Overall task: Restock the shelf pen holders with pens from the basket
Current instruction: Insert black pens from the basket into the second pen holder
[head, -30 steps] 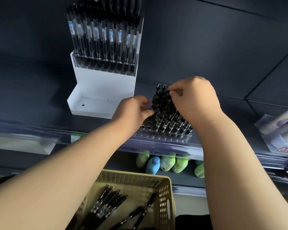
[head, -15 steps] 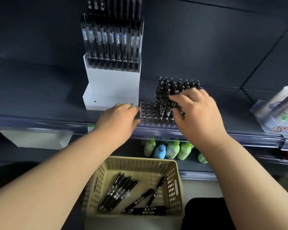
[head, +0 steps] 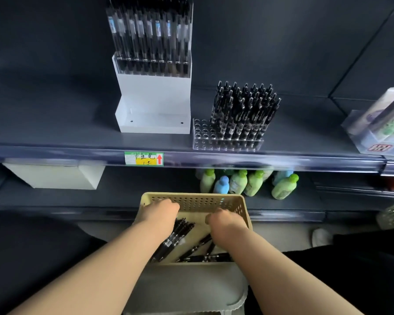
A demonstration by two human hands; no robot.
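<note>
A beige perforated basket (head: pixel 192 197) sits low in front of me with several black pens (head: pixel 180 235) lying loose in it. Both my hands reach down into it. My left hand (head: pixel 163 213) lies over the upper ends of a bunch of pens. My right hand (head: pixel 224 223) hangs over the pens on the right. The fingers of both are hidden below the knuckles. On the shelf above, a clear pen holder (head: pixel 228 143) has its right and middle holes filled with black pens (head: pixel 243 110); the left columns of holes stand bare. A white tiered holder (head: pixel 155 94) beside it carries pens in its upper row.
A price tag (head: pixel 143 158) sits on the dark shelf edge (head: pixel 282 159). Green and blue bottles (head: pixel 248 183) stand on the lower shelf behind the basket. A clear box of goods (head: pixel 378 133) is at the right, a white box (head: pixel 55 176) under the shelf at the left.
Both hands left the clear holder on the shelf and dropped down into the basket. The view tilted lower and the holder's pens now stand untouched.
</note>
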